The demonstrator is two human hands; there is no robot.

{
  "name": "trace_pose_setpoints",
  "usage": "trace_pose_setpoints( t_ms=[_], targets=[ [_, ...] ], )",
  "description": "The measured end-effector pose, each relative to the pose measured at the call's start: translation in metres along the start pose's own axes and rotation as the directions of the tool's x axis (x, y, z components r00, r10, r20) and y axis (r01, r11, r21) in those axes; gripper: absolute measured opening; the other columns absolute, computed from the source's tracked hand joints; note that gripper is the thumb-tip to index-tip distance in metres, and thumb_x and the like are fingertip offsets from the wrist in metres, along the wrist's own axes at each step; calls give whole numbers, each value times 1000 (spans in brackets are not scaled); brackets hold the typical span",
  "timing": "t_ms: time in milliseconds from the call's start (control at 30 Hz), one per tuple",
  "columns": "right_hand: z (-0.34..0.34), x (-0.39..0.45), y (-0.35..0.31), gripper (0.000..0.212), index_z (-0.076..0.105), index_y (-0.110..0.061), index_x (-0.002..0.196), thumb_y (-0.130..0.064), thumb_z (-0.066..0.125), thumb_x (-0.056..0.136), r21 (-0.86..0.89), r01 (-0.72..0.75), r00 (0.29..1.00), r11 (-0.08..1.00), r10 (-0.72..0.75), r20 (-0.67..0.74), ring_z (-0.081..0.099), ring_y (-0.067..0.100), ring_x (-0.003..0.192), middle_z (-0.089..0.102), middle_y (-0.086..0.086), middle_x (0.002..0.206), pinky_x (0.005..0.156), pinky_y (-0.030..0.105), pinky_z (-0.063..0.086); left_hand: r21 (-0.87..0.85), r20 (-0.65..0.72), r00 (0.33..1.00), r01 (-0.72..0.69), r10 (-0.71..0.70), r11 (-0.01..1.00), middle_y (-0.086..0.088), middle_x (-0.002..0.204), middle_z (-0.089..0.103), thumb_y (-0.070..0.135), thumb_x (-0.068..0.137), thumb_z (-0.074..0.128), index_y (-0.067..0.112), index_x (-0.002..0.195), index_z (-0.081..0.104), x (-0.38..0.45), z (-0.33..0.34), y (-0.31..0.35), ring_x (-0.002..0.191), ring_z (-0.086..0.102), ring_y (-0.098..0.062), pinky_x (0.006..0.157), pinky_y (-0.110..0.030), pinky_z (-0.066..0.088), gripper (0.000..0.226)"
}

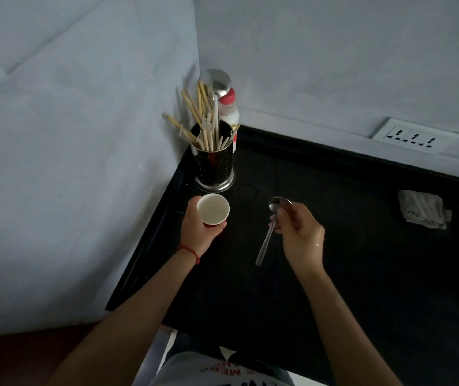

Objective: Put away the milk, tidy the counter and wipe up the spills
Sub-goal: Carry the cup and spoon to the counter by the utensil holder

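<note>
My left hand point(196, 229) grips a red paper cup point(213, 209) with a white, empty-looking inside, held upright just above the black counter point(348, 260) near its left edge. My right hand point(300, 235) holds a metal spoon point(271, 227) by the upper handle, bowl pointing away, handle slanting down toward me. A white bottle with a red cap point(228, 107) stands in the back corner, partly hidden behind the utensil holder. A crumpled grey-white cloth point(423, 208) lies on the counter at the right.
A perforated metal utensil holder point(215, 162) full of chopsticks and a ladle stands just beyond the cup. Faint ring marks point(246, 190) show on the counter beside it. Walls close the left and back; a socket panel point(414, 136) sits on the back wall.
</note>
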State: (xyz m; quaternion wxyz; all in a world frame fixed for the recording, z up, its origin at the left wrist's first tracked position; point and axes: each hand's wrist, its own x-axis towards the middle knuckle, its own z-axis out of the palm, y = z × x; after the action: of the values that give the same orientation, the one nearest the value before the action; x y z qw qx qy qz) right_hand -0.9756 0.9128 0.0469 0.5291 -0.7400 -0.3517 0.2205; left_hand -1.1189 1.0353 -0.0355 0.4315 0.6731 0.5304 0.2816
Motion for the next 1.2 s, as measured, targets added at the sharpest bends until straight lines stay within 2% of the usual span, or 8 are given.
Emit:
trace_pose_setpoints(
  t_ms=[67, 267, 600, 700, 833, 933, 1067, 1200],
  targets=[
    [9, 16, -12, 26, 55, -39, 90, -14, 52, 91, -8, 46, 999, 999, -46, -9, 67, 5, 79, 66, -9, 84, 72, 26, 57, 5, 11, 1000, -14, 14, 1000, -5, 120, 55, 18, 62, 83, 15, 121, 42, 1, -1, -1, 105, 55, -16, 84, -26, 49, 72],
    [25, 86, -63, 17, 60, -6, 105, -12, 51, 92, 25, 263, 956, 964, -257, -138, 69, 15, 79, 63, -8, 80, 72, 35, 59, -5, 26, 999, -39, 39, 999, 2, 118, 52, 17, 62, 83, 15, 122, 42, 4, -2, -5, 105, 52, -11, 86, -25, 49, 73],
    [58, 159, -136, 18, 51, -32, 89, -13, 49, 90, 110, 507, 846, 855, -468, -256, 69, 19, 71, 66, -3, 75, 63, 36, 57, 2, 31, 999, -40, 40, 999, -1, 119, 54, 18, 61, 84, 13, 123, 43, 6, -3, -6, 106, 52, -11, 82, -18, 44, 74],
    [77, 167, -121, 12, 59, -20, 94, -13, 50, 91, 65, 497, 856, 865, -477, -202, 67, 18, 69, 66, 1, 79, 62, 32, 57, 9, 35, 998, -43, 43, 999, -1, 120, 54, 19, 61, 84, 14, 123, 43, 7, -3, -8, 107, 52, -12, 83, -18, 46, 74],
    [99, 175, -86, 22, 63, -2, 103, -18, 51, 92, -129, 368, 922, 921, -379, -73, 55, 5, 59, 68, 5, 79, 54, 10, 42, 20, 48, 998, -37, 36, 999, 9, 116, 48, 22, 61, 83, 17, 124, 42, 7, -2, -10, 108, 52, -10, 86, -23, 50, 75],
    [109, 178, -68, 23, 64, -4, 103, -22, 53, 92, -237, 300, 952, 924, -305, 15, 60, 15, 66, 70, 8, 84, 57, 19, 43, 21, 51, 998, -34, 33, 999, 7, 117, 50, 22, 61, 83, 16, 124, 42, 8, -2, -10, 109, 51, -10, 86, -21, 48, 75],
    [114, 178, -48, 19, 66, -7, 97, -21, 57, 89, -368, 323, 946, 872, -305, 108, 64, 22, 79, 70, 8, 89, 81, 38, 53, 26, 51, 998, -29, 27, 999, 4, 118, 51, 22, 61, 83, 16, 124, 42, 8, -2, -11, 109, 52, -11, 85, -20, 48, 75],
    [98, 169, -36, 30, 67, -13, 101, -35, 58, 82, -333, 297, 952, 895, -248, 182, 60, 21, 96, 69, 5, 97, 91, 48, 48, 32, 52, 998, -30, 28, 999, 6, 117, 50, 21, 62, 83, 16, 124, 43, 8, -2, -11, 108, 52, -11, 81, -11, 44, 74]
  ],
)
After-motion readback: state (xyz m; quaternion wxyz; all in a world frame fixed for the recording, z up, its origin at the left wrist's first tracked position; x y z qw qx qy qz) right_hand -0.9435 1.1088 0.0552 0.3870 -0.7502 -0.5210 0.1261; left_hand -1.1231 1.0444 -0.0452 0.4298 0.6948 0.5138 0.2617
